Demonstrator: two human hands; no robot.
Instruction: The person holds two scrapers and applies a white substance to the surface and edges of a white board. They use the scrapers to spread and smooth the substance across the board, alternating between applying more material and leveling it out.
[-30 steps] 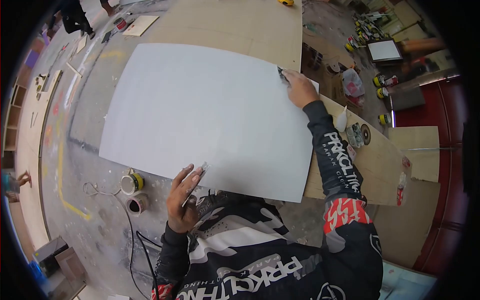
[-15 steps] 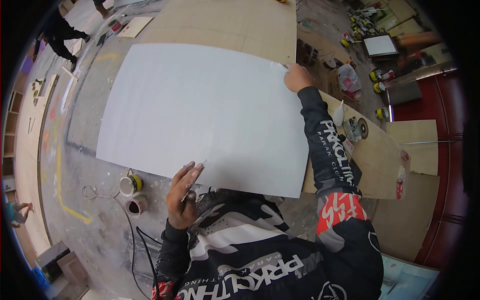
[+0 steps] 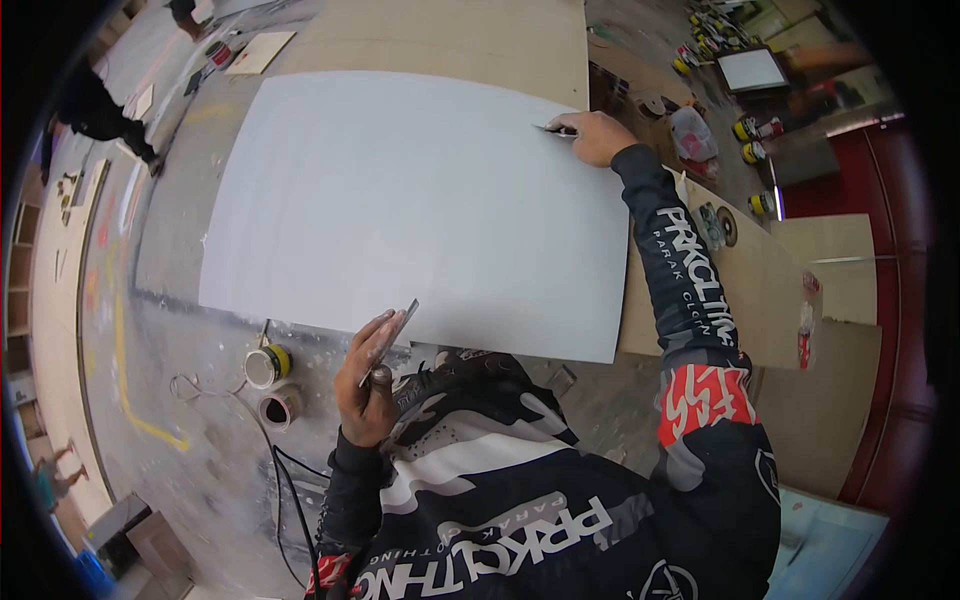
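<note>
A large white sheet (image 3: 420,210) lies flat in front of me on a plywood board. My right hand (image 3: 600,138) is closed on a small putty knife (image 3: 556,129), its blade at the sheet's far right corner. At the near edge, my left hand (image 3: 368,385) grips a flat metal scraper (image 3: 398,335) tilted up along its fingers. The fingers of the left hand have pale smears on them. How the right fingers wrap round the handle is partly hidden.
Two open paint cans (image 3: 266,367) stand on the floor left of me beside a black cable (image 3: 277,480). Plywood (image 3: 740,270) to the right carries a disc (image 3: 728,228) and small items. Another person (image 3: 105,115) is at the far left. More cans line the back right.
My right hand has shifted slightly right and turned, bringing the putty knife's blade into sight over the sheet. The left hand's scraper now stands out more. The person at far left has moved.
</note>
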